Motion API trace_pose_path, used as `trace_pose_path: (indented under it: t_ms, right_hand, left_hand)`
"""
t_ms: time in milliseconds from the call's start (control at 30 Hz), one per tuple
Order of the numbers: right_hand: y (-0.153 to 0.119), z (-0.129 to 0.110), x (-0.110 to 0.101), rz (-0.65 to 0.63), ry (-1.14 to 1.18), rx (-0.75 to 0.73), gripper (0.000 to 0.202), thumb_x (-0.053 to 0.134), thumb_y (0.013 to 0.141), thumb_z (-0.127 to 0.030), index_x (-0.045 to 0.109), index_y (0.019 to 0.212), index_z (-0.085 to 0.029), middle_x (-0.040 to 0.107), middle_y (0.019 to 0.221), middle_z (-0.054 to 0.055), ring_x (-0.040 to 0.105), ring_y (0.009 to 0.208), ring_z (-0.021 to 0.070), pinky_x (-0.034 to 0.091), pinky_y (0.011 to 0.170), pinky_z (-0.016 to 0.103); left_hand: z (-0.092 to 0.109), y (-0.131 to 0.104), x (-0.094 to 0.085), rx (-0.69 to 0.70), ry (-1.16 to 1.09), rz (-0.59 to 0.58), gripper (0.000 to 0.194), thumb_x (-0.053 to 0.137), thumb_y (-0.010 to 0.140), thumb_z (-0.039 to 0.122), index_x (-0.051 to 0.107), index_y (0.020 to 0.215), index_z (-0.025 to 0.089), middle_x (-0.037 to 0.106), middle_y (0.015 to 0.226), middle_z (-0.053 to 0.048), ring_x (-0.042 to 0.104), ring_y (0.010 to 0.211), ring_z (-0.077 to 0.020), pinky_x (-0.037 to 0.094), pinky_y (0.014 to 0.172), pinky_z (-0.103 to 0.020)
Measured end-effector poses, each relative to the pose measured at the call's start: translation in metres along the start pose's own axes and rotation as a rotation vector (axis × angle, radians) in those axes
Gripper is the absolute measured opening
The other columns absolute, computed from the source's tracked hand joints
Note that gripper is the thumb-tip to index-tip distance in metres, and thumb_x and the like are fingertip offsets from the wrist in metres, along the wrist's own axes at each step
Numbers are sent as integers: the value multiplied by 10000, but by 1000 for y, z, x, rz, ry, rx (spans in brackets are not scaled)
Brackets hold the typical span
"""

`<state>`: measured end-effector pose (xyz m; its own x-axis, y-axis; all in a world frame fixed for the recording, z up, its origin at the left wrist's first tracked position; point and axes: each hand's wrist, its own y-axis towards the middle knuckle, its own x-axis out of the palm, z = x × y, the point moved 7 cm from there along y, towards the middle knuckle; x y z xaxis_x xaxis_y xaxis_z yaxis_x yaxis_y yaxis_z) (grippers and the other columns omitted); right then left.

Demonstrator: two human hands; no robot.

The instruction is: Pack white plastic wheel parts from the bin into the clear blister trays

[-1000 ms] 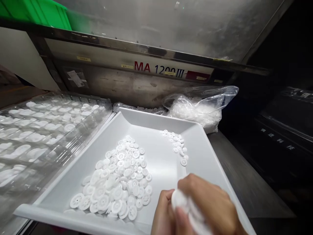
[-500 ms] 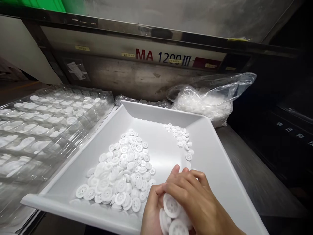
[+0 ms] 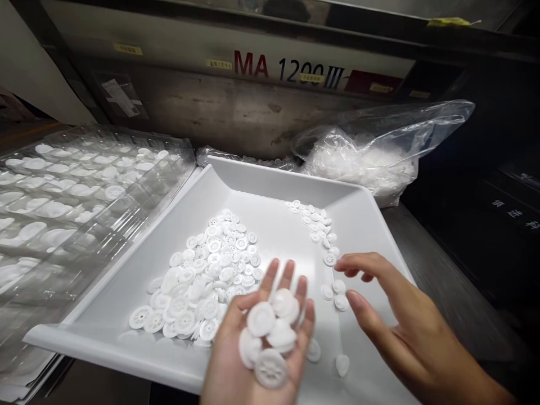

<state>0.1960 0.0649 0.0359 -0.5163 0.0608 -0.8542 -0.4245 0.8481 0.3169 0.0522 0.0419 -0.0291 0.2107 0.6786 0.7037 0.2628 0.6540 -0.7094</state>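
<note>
My left hand (image 3: 236, 354) lies palm up over the front of the white tray (image 3: 265, 216), fingers spread. Several small white plastic wheels (image 3: 270, 368) rest in its cupped palm. To the right, my right hand (image 3: 405, 332) is empty, thumb and fingers apart. Its fingertips hover by a few loose white wheels (image 3: 341, 302) near the tray's right side; whether they touch one I cannot tell. A large heap of the same white wheels (image 3: 198, 275) fills the left part of the tray. A thin line of more wheels (image 3: 314, 228) runs towards the back right corner.
Clear plastic compartment trays (image 3: 126, 211) holding white parts are stacked at the left. Behind the tray's right corner stands a clear bag (image 3: 363, 163) of white pieces. A machine panel (image 3: 202, 112) closes off the back, and a dark surface (image 3: 442, 270) lies at the right.
My hands, cupped together over the wheels before, have parted. The right hand has moved right and opened; the left has turned its palm up, showing the wheels. The view has tilted slightly down.
</note>
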Motion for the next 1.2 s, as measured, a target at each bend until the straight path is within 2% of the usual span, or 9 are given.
trace_pose_path:
  t_ms: [167,267,367,500,600,800,933,1067,1200]
  right_hand:
    - [-20,8,46,-447,-85,-53,391,697,823,-80,567,1129,-287,566,1136,19,606,905,205,516,748,316]
    - [-34,2,76,-613,-94,-144,326,652,709,48,604,879,-226,597,981,1,610,802,167,494,694,259]
    - [-42,8,90,-705,-127,-181,285,599,686,76,563,737,-202,576,812,-10,578,702,156,461,635,247]
    - [-47,31,85,-703,-249,-136,264,564,678,69,585,761,-180,602,912,74,593,826,245,468,703,336]
    - [-51,32,80,-724,-297,-130,310,588,672,47,624,887,-173,595,1075,122,585,948,303,480,763,390]
    - [-48,30,93,-899,-265,-148,233,592,770,65,574,758,-167,573,871,-7,560,716,149,497,645,270]
    - [-14,67,87,-788,-396,-73,154,598,898,-34,558,793,-139,557,896,-8,546,752,126,494,661,258]
    - [28,105,80,-700,-438,-24,154,624,952,-180,575,810,-141,571,870,-10,535,675,103,488,609,237]
    - [64,135,78,-618,-459,41,118,631,964,-246,613,914,-141,611,957,18,597,763,131,539,690,290]
  left_hand:
    - [62,-4,-6,351,15,100,408,499,830,111,684,1182,198,724,1162,-105,705,1041,-268,642,782,-415]
    - [76,-2,-6,401,14,71,402,501,836,114,683,1187,186,721,1161,-111,699,1054,-274,642,780,-434]
    - [75,1,-4,379,45,48,409,534,817,113,678,1195,170,709,1196,-122,685,1087,-283,629,819,-438]
    - [72,3,-6,359,85,65,437,554,779,102,689,1180,214,705,1228,-79,687,1085,-271,623,836,-428]
    - [71,3,-8,346,86,88,431,550,771,112,702,1157,231,709,1221,-70,695,1066,-275,626,818,-441]
    - [71,0,-11,357,88,124,422,535,775,105,707,1138,237,719,1193,-88,715,1020,-256,626,800,-445]
    - [71,1,-10,328,109,78,434,546,774,118,701,1155,255,700,1234,-82,696,1068,-273,620,819,-463]
    - [72,1,-12,334,84,52,445,547,788,140,679,1197,257,702,1231,-79,692,1078,-268,614,840,-475]
    - [73,1,-8,365,116,12,448,541,809,168,652,1240,220,709,1230,-56,683,1095,-271,612,861,-476]
